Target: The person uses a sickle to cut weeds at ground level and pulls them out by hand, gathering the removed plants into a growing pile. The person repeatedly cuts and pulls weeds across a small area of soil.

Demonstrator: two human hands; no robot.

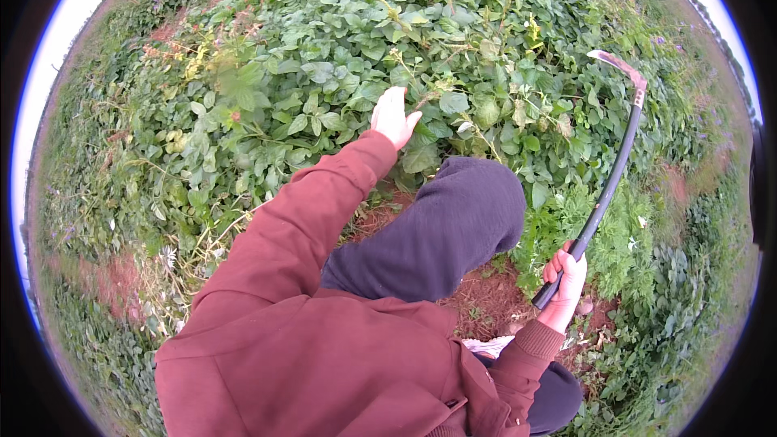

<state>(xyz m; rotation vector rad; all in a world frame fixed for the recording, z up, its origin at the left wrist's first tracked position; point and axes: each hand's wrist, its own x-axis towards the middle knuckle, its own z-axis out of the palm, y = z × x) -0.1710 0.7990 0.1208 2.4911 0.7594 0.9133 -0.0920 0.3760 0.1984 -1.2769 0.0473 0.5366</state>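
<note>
Crouching among low, dense greenery, a person in a maroon jacket (316, 368) and dark trousers (429, 231) is seen from above, one bent knee raised near the middle of the view. The left hand (392, 119) reaches forward over a thick bed of broad green leaves (348, 53), just beyond the knee; its thumb stands apart from the fingers, leaving a gap, and whether it touches the foliage cannot be told. The right hand (569, 277), lower and to the right, is wrapped around the black handle of a sickle (605, 198) near its butt, which pokes out below the fist. From there the handle runs up and to the right, and the blade (619, 64) at its top hooks to the left, above the leaves. Beside the handle grows a feathery, light green plant (627, 255). Reddish soil (486, 295) shows between knee and right hand, with part of a pale shoe (489, 346) just below. Pale, dry stalks (222, 235) lie left of the left sleeve.
</note>
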